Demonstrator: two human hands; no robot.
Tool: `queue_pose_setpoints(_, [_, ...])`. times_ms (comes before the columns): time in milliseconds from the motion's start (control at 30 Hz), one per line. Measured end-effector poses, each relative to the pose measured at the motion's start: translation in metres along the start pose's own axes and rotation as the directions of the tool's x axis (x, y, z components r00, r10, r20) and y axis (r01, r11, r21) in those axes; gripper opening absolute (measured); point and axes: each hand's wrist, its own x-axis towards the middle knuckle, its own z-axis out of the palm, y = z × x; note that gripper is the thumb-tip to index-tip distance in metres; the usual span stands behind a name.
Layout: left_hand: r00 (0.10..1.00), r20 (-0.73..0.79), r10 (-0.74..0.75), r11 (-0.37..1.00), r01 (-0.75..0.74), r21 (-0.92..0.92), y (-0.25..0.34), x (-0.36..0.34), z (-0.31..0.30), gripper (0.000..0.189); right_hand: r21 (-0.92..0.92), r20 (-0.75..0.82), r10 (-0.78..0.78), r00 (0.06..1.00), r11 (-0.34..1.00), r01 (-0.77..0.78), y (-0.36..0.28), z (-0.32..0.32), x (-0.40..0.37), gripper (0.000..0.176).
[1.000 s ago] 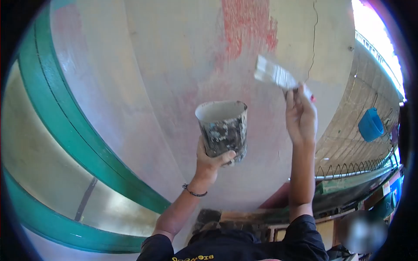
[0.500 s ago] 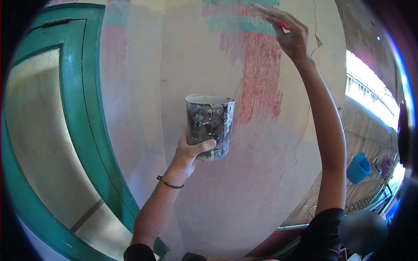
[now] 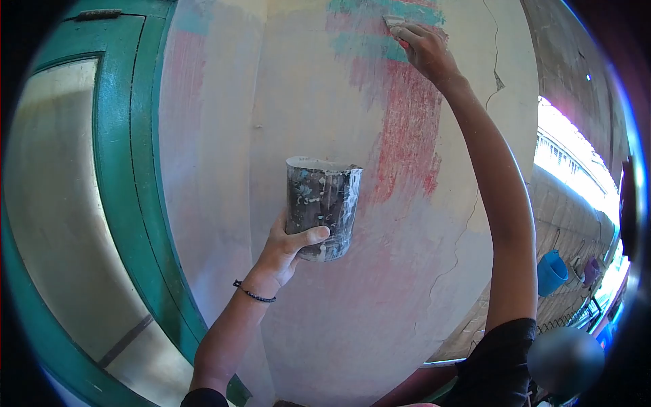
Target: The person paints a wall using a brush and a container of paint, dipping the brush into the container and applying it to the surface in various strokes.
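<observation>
Patchy red/teal wall point(image 3: 339, 325), green door frame point(image 3: 125, 169) lft; L hand point(image 3: 288, 247) grips paint pot point(image 3: 322, 207), R hand point(image 3: 424, 47) clasps brush point(image 3: 392, 20).

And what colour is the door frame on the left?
The door frame is green; head view.

Door point(image 3: 125, 169) sits off to the left, wall point(image 3: 305, 88) right beside it. Left hand point(image 3: 288, 247) holds a pot point(image 3: 321, 207) up in front of the wall, mid-frame. Right hand point(image 3: 424, 47) is above and to the right, pressing a brush point(image 3: 393, 22) on the wall, with a crack point(image 3: 495, 54) just right of it. Bucket point(image 3: 550, 271) hangs low, far right.
</observation>
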Motion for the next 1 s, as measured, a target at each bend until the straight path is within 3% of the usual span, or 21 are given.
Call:
queue_pose_setpoints(600, [0.995,-0.067,-0.072,0.996,0.068,-0.053,-0.010,-0.011,0.000,0.076,0.053,0.089,-0.085,0.992,0.995,0.081,-0.071,-0.035,-0.075,0.031])
queue_pose_setpoints(767, [0.997,-0.032,-0.075,0.996,0.073,-0.059,-0.014,-0.013,0.002,0.079,0.171,0.249,-0.129,0.960,0.981,0.088,-0.113,-0.078,-0.081,0.023])
queue_pose_setpoints(800, [0.998,-0.025,-0.064,0.997,0.063,-0.052,-0.015,-0.013,0.001,0.080,0.245,0.279,-0.081,0.957,0.969,0.010,-0.120,-0.090,-0.075,0.022])
queue_pose_setpoints(900, [0.991,-0.052,0.123,0.957,-0.105,0.270,-0.024,-0.019,-0.003,0.083,0.374,0.396,0.034,0.918,0.907,-0.195,-0.123,-0.116,-0.056,0.017])
queue_pose_setpoints(1000, [0.999,-0.011,0.050,0.982,-0.048,0.182,-0.026,-0.022,0.001,0.086,0.379,0.520,0.160,0.839,0.838,-0.394,-0.102,-0.120,-0.039,0.014])
